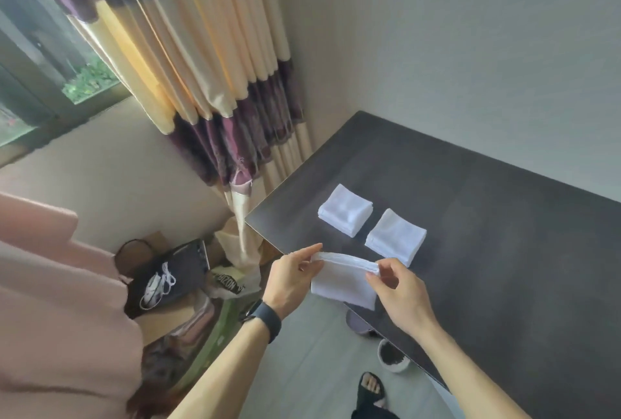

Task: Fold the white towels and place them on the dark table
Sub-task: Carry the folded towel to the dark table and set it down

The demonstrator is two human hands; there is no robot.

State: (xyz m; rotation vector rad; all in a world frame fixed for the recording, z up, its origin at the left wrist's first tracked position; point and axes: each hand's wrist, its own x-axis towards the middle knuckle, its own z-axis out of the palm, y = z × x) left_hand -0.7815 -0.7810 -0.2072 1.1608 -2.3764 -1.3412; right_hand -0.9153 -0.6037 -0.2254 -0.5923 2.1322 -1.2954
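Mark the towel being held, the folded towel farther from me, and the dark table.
held towel (342, 287), head view, middle of its hanging face
far folded towel (346, 210), head view, centre of its top
dark table (504, 250), head view, bare part of its top

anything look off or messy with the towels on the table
Nothing stands out. The far folded white towel and the near folded white towel lie flat, apart, on the dark table. The left hand and right hand pinch a third white towel, partly folded.
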